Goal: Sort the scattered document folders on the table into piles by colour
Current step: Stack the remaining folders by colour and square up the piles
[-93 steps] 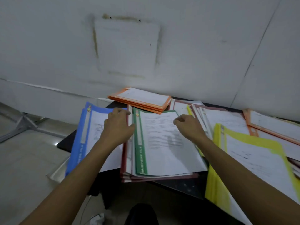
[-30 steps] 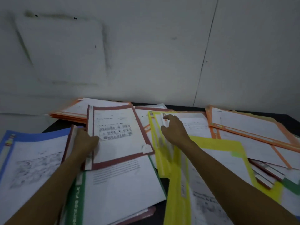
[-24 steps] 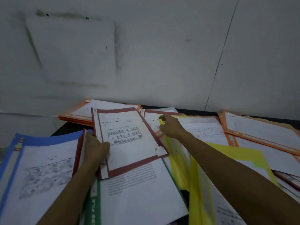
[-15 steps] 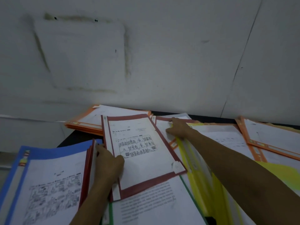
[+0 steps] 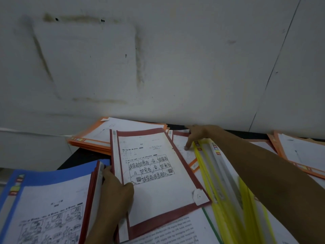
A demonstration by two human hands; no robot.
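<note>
Dark bench [image 5: 77, 155] against a stained white wall [image 5: 175, 67], panel seam at upper right. Surface almost fully covered in folders. Left hand [image 5: 116, 189], lower centre, grips the red folder [image 5: 158, 182] at its spine, thumb on the cover. Right hand [image 5: 197, 133], centre right, has its forefinger tip down on a red-edged folder [image 5: 181, 143]; cannot tell whether the other fingers hold anything. Orange pile [image 5: 95, 140] sits by the wall, blue folder [image 5: 44, 180] lower left. Yellow folders [image 5: 219, 173] are tipped on edge along the right forearm. More orange folders [image 5: 299, 155] far right.
</note>
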